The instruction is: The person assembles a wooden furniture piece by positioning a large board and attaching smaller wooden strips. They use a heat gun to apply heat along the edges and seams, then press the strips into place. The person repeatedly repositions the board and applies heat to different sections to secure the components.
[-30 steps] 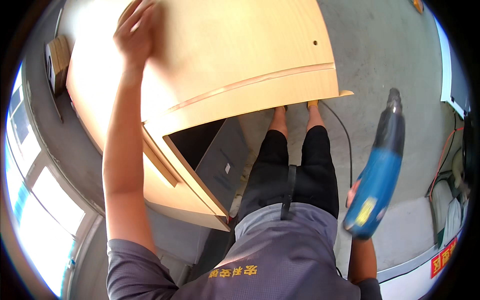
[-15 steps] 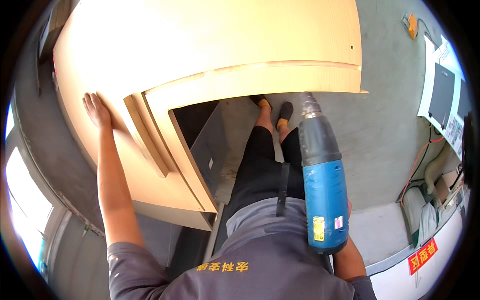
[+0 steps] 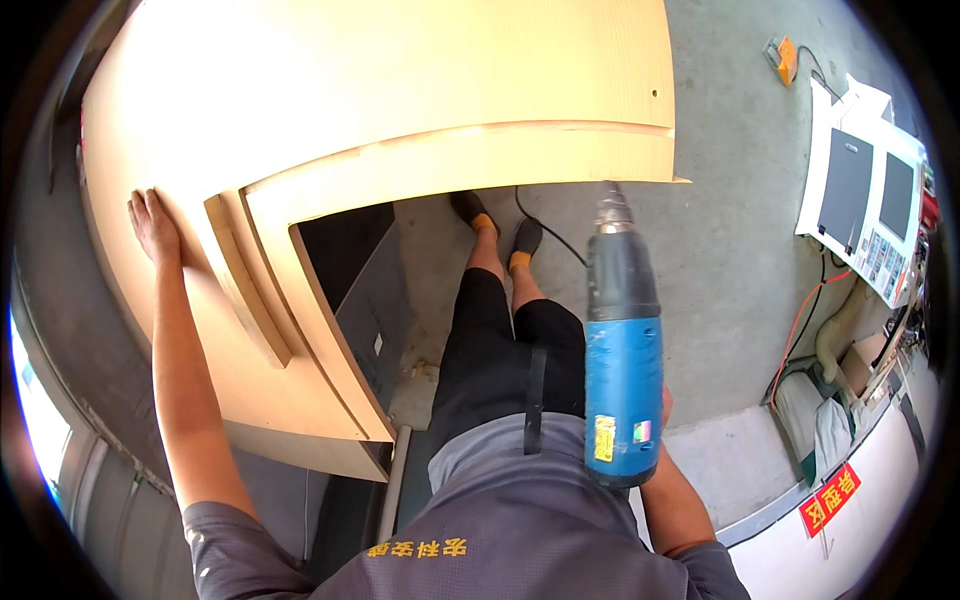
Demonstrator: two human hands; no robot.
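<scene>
The heat gun [image 3: 625, 380] mostly hides our gripping right hand [image 3: 667, 403]. Our left hand [image 3: 154, 230] lies flat on the panel [image 3: 430, 95] over grey floor [image 3: 720, 300].

I am noting smooth plastic on the tool [image 3: 624, 370], metal at its nozzle [image 3: 612, 212], wood-grain finish on the panel [image 3: 540, 90].

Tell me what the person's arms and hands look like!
The left sleeve and right sleeve are short and dark grey, with small pale specks on the left one. Below them, both forearms are bare. The left hand wears no glove; the right hand is mostly hidden.
</scene>
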